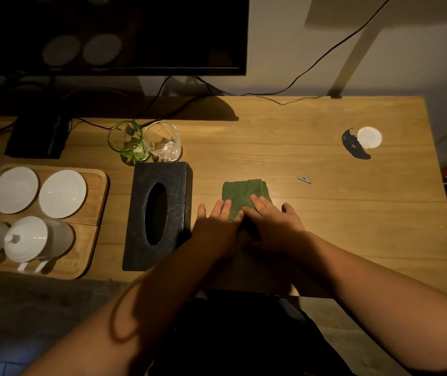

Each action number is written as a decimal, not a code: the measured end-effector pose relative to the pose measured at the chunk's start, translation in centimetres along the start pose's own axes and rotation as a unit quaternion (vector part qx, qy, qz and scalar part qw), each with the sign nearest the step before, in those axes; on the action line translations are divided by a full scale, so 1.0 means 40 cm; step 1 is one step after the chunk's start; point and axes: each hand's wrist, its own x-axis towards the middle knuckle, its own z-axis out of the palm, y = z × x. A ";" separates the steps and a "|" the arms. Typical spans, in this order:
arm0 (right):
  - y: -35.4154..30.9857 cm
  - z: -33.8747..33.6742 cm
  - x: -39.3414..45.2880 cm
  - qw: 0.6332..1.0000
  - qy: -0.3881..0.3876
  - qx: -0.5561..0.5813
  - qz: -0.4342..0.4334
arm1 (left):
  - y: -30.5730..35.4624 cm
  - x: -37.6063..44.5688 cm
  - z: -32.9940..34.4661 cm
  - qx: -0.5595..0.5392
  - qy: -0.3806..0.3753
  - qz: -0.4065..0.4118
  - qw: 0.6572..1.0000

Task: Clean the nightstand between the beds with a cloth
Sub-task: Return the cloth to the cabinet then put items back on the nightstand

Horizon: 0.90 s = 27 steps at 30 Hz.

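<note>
While both hands pressed flat, fingers straight, the left hand (218, 221) and right hand (268, 219) covered the near edge of a folded green cloth (244, 195) lying on the wooden tabletop (325, 213). At nine o'clock from it stood a black tissue box (158, 213), two glasses (146, 141) beyond. Palms hid the cloth's near part. At two o'clock, a dark shape (354, 146) was hard to make out.

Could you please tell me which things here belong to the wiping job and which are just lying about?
Job: green cloth, pressed flat by left hand and right hand; wooden tabletop.

Lying about: black tissue box, green glass, clear glass, tray of saucers and lidded cups, small triangular piece.
</note>
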 end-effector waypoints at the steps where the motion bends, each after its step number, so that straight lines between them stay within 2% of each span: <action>1: -0.001 -0.005 0.010 1.000 -0.017 0.018 0.008 | -0.003 0.010 -0.007 -0.009 -0.001 -0.005 1.000; 6: -0.010 -0.011 0.023 0.997 -0.058 0.045 0.033 | -0.009 0.045 -0.035 0.017 -0.084 -0.024 0.996; 9: -0.021 -0.018 0.011 0.996 -0.067 0.050 0.041 | -0.017 0.036 -0.037 0.010 -0.078 -0.003 0.997; 13: -0.042 -0.047 -0.012 0.997 -0.054 0.034 0.053 | -0.057 -0.002 -0.041 -0.003 -0.011 0.041 0.999; 18: -0.094 -0.059 -0.093 0.983 0.055 0.107 0.141 | -0.109 -0.039 -0.093 -0.043 0.098 0.092 0.990; 22: -0.145 -0.060 -0.187 0.949 0.129 0.147 0.246 | -0.126 -0.056 -0.155 -0.021 0.155 0.147 0.977; 27: -0.187 -0.051 -0.320 0.885 0.198 0.186 0.378 | -0.086 -0.079 -0.225 0.006 0.185 0.218 0.958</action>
